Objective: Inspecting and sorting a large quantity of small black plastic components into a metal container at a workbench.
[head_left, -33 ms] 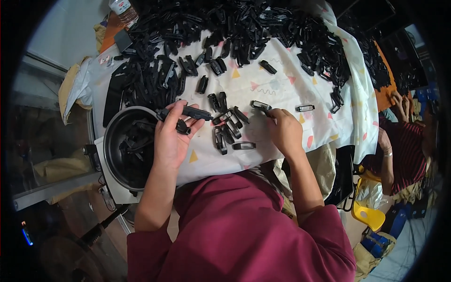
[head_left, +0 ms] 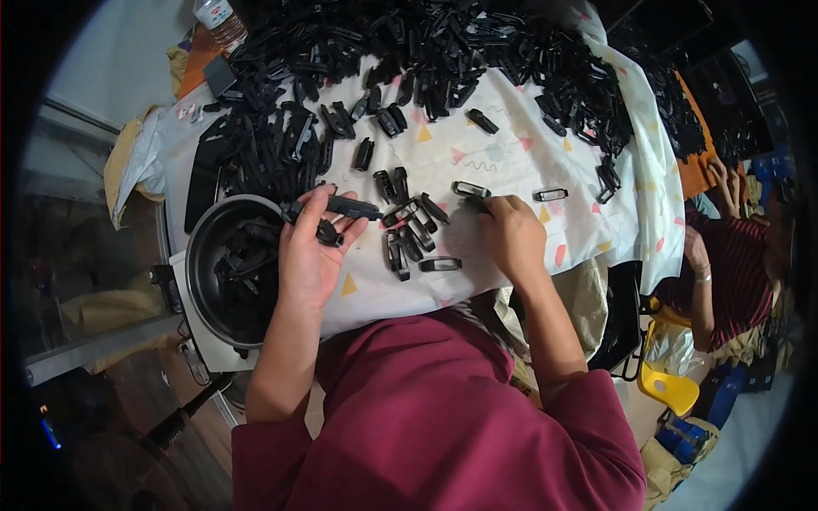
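Note:
My left hand (head_left: 311, 251) is palm up over the edge of a round black pot (head_left: 204, 234). It holds a long black plastic clip (head_left: 345, 206) across the fingers, and a smaller black piece (head_left: 329, 233) lies in the palm. My right hand (head_left: 511, 234) rests on the white patterned cloth (head_left: 503, 162), its fingertips pinching a black clip (head_left: 471, 192). Between the hands lies a small group of loose black clips (head_left: 407, 234). A single clip (head_left: 440, 265) lies nearest to me.
A big heap of black clips (head_left: 426, 51) covers the far side of the cloth. The pot holds more clips. A plastic bottle (head_left: 221, 17) stands at the back left. Another person's striped sleeve (head_left: 733, 272) and a yellow stool (head_left: 669, 387) are at the right.

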The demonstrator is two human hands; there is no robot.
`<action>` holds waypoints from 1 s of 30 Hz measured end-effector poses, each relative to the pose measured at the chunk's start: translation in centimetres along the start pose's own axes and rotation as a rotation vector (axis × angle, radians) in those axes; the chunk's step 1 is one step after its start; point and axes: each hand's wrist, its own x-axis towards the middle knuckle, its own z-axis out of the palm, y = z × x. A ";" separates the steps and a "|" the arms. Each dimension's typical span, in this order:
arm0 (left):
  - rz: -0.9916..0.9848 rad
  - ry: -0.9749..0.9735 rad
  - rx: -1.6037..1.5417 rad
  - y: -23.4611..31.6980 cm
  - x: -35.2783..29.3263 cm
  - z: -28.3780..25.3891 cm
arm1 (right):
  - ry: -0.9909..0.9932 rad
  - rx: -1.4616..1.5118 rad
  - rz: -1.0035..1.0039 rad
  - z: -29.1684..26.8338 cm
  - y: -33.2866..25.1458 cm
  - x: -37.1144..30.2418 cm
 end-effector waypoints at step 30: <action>0.155 -0.221 -0.105 -3.0 -4.8 4.1 | 0.418 0.713 -0.431 -1.3 -8.9 -1.6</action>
